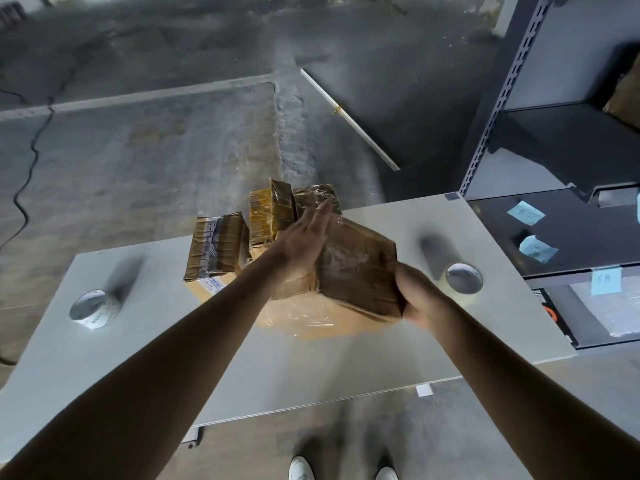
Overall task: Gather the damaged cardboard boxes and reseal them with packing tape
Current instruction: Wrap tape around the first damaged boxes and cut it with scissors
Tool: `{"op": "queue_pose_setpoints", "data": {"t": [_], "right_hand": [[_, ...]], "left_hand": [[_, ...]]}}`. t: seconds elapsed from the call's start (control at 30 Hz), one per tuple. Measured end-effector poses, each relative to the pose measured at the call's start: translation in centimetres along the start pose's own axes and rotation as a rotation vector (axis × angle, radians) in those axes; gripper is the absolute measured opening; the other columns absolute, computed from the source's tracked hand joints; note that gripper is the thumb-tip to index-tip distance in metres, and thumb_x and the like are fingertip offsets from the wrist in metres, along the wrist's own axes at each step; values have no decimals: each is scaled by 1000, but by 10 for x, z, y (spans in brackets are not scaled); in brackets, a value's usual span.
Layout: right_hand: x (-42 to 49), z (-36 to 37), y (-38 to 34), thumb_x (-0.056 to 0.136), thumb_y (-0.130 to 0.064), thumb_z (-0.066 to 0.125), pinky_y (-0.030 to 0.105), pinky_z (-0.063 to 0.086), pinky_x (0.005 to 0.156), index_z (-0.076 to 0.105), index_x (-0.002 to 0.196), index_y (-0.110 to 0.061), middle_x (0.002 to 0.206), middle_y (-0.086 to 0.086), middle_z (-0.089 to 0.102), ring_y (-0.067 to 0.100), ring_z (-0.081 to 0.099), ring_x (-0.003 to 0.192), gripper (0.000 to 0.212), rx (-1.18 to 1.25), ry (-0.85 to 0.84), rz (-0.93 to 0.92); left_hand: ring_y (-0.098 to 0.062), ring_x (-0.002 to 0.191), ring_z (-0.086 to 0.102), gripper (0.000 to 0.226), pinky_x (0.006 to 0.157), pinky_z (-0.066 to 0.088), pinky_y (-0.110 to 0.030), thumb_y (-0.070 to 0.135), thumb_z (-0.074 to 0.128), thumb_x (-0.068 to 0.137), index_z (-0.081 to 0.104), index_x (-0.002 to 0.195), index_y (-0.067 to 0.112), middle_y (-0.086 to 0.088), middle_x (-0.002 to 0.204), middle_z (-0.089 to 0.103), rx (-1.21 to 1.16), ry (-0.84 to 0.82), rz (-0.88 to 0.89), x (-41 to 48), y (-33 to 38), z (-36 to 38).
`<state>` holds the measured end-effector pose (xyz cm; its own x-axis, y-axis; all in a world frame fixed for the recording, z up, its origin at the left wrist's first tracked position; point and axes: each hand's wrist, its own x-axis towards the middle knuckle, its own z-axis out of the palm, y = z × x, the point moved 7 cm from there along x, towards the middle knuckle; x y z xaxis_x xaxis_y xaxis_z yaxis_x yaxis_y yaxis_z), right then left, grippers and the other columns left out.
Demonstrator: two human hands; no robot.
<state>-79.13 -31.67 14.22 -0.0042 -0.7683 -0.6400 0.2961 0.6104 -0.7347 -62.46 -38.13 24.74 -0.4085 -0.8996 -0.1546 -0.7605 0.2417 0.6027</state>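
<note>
A brown taped cardboard box (356, 268) is held tilted above the white table (311, 368). My right hand (415, 296) grips its near right corner. My left hand (301, 244) lies flat against its left side, fingers straight. Under it rests a larger tan box (304, 320) wrapped in clear tape. Several small taped boxes (218, 251) (272, 216) stand on the far part of the pile. One tape roll (92, 309) sits at the table's left, another tape roll (464, 278) at its right.
A grey metal shelf rack (571, 174) with blue sticky notes stands close on the right. A white pole (349, 119) lies on the cracked concrete floor beyond the table. My white shoes (301, 469) show below the near table edge.
</note>
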Motion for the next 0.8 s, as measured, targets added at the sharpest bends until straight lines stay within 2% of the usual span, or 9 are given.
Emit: {"op": "queue_pose_setpoints", "data": {"t": [0.1, 0.27, 0.37, 0.43, 0.5, 0.57, 0.63, 0.7, 0.8], "right_hand": [[11, 14, 20, 104, -35, 49, 32, 59, 70, 68, 120, -3, 115, 14, 72, 25, 72, 99, 41, 0, -59, 24], [26, 12, 35, 102, -53, 42, 30, 51, 69, 54, 132, -5, 122, 12, 66, 25, 65, 102, 58, -293, 120, 25], [56, -3, 43, 92, -75, 30, 41, 48, 96, 47, 140, -31, 136, 15, 56, 34, 58, 118, 67, -471, 167, -61], [64, -3, 46, 75, -92, 26, 48, 45, 105, 53, 134, -44, 138, 11, 58, 31, 58, 122, 81, -388, 122, -59], [44, 6, 39, 89, -80, 28, 38, 49, 97, 65, 121, -30, 121, 4, 69, 21, 64, 111, 70, -207, 78, -44], [28, 12, 31, 95, -72, 29, 36, 52, 95, 71, 107, -22, 106, 6, 75, 21, 70, 103, 67, -135, 44, -22], [23, 9, 27, 83, -84, 31, 42, 48, 105, 73, 111, -22, 110, 6, 75, 23, 69, 108, 79, -156, 23, -49], [20, 4, 22, 66, -96, 29, 39, 40, 110, 69, 120, -32, 118, -1, 73, 17, 65, 116, 93, -208, 12, -60], [16, 4, 18, 71, -93, 43, 35, 45, 102, 61, 128, -28, 121, -2, 70, 18, 63, 119, 88, -385, -39, -153]], "left_hand": [[-39, 148, 18, 55, 117, 15, -64, 40, 12, 107, -12, 156, 28, -18, 163, 10, 116, -17, -32, 4, -1, 4], [-45, 140, 30, 62, 113, 28, -59, 37, 24, 107, -13, 155, 24, -31, 152, 25, 228, -39, -48, 2, -3, 30], [-49, 144, 18, 71, 115, 22, -62, 39, 35, 105, -16, 152, 26, -30, 155, 17, 332, -97, 21, 13, 2, 55], [-46, 145, 15, 74, 119, 16, -56, 29, 40, 105, -11, 156, 15, -29, 153, 17, 375, -123, 61, 17, 9, 65], [-40, 141, 21, 65, 118, 17, -51, 28, 37, 106, -1, 156, 10, -23, 145, 25, 359, -128, 104, 21, 6, 73], [-34, 139, 24, 51, 118, 20, -49, 33, 29, 107, 16, 153, 13, -16, 141, 29, 319, -141, 110, 24, -7, 78], [-31, 141, 24, 51, 115, 22, -49, 47, 25, 104, 26, 146, 19, -11, 145, 31, 249, -160, 60, 23, -23, 79], [-29, 145, 20, 61, 116, 18, -50, 58, 24, 99, 24, 148, 21, -7, 153, 27, 200, -180, -9, 19, -40, 80], [-28, 148, 14, 69, 119, 12, -48, 61, 29, 98, 18, 153, 20, -6, 159, 20, 296, -186, -17, 12, -61, 78]]}}
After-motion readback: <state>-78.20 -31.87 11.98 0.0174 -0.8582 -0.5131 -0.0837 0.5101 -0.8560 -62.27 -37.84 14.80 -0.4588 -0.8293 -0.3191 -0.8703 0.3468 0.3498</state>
